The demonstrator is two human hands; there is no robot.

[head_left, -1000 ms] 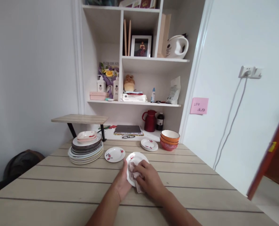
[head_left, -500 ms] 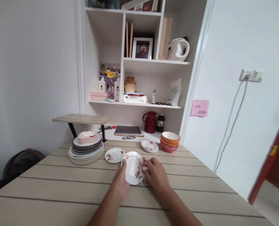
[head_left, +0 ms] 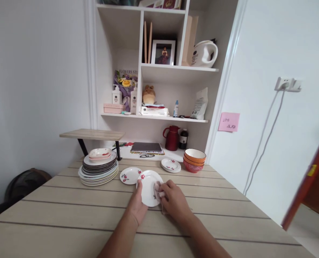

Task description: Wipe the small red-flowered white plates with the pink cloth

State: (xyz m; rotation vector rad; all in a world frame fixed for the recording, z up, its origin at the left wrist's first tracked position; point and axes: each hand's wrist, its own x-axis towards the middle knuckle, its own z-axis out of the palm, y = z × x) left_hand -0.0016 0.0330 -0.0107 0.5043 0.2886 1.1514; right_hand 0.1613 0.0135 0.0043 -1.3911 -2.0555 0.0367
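Observation:
A small white plate [head_left: 148, 186] with red flowers is tilted up above the table, gripped at its left edge by my left hand [head_left: 138, 206]. The thumb lies on the plate's face; the other fingers are hidden behind it. My right hand [head_left: 174, 199] is closed on a pale pink cloth [head_left: 157, 190], which presses on the plate's right side and covers part of the flower print there. Just behind the held plate, a matching flowered plate [head_left: 129, 176] lies on the table. Farther back to the right is a short stack of small flowered plates [head_left: 171, 165].
A tall stack of plates [head_left: 99, 172] with small dishes on top stands at the left, by a low wooden riser [head_left: 92, 134]. Stacked bowls [head_left: 194, 161] stand at the right. Behind are a laptop [head_left: 146, 147], glasses [head_left: 147, 156] and a red jug [head_left: 171, 138].
The cloth in my right hand has moved left, farther onto the plate's face. The plate and my left hand have shifted slightly left and up in the view.

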